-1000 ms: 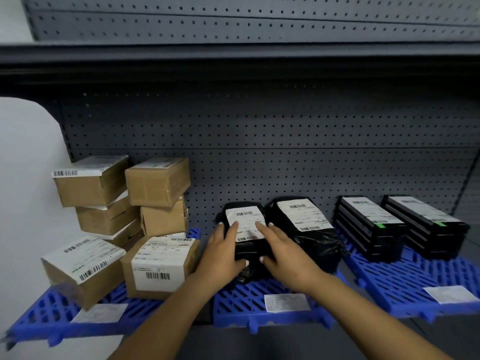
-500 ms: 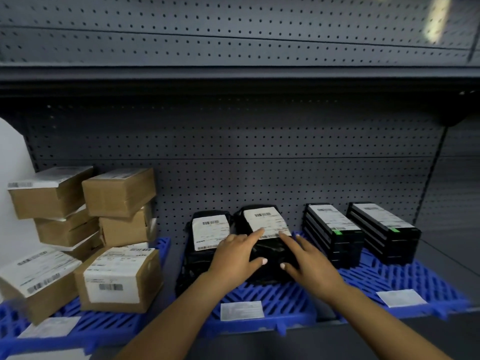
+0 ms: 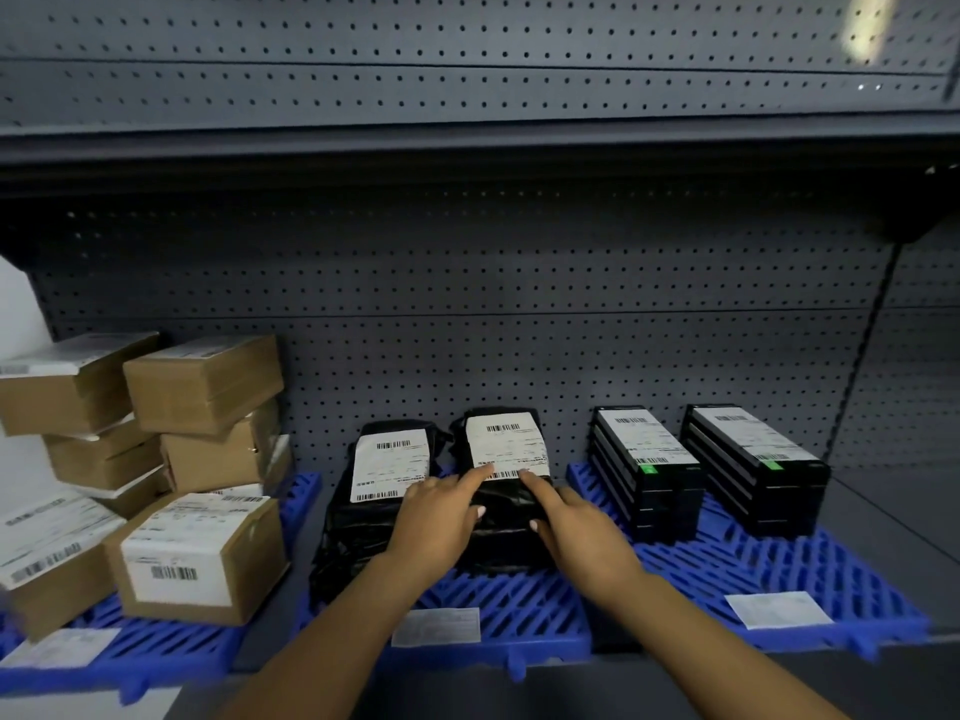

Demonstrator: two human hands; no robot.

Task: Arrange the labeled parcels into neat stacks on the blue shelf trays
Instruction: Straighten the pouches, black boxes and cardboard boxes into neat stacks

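Squaring right black poly-bag stack (image 3: 501, 491), centre frame, on middle blue tray (image 3: 519, 610). Left hand (image 3: 436, 517), right hand (image 3: 582, 532): fingers straight, pressing top parcel, gripping nothing. Next, likely: nudge edges flush with neighbour stack (image 3: 382, 491).

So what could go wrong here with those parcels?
The cardboard boxes at the left sit askew and tilted, so a bump might topple them. The right-hand black bag stack under the left hand and right hand looks soft and could slump while pressed.
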